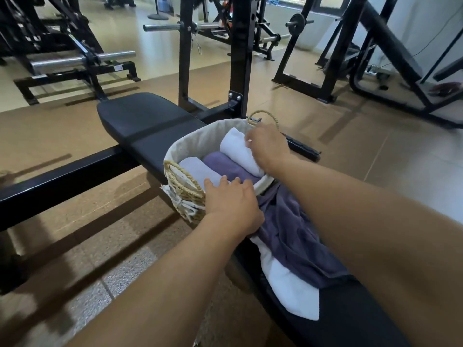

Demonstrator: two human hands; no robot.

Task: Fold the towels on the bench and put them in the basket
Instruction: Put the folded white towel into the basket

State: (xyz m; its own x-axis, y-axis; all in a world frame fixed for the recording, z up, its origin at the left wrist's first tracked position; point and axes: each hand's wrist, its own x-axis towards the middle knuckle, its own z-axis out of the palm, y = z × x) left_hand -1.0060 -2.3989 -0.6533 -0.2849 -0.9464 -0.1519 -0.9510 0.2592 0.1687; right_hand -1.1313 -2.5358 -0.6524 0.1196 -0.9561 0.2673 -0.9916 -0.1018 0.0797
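We take the basket [190,146] as the reference landmark: a woven basket with a pale cloth liner, standing on the black bench [150,126]. Inside it we see three folded towels side by side: a white rolled towel [238,149] along the far right side, a purple folded towel [223,162] in the middle, and a pale folded towel [198,169] at the near left. Our right hand [269,146] is over the basket's right rim, its fingers curled down and gripping the white rolled towel. Our left hand [231,204] rests on the basket's near rim, fingers slightly spread and lying flat over the edge, their tips touching the pale folded towel. Just beside the basket, on its near side, an unfolded purple towel [295,236] lies crumpled on the bench over an unfolded white towel [288,289]. Beyond the basket stand black gym frames [240,58] on the tan floor [350,146].
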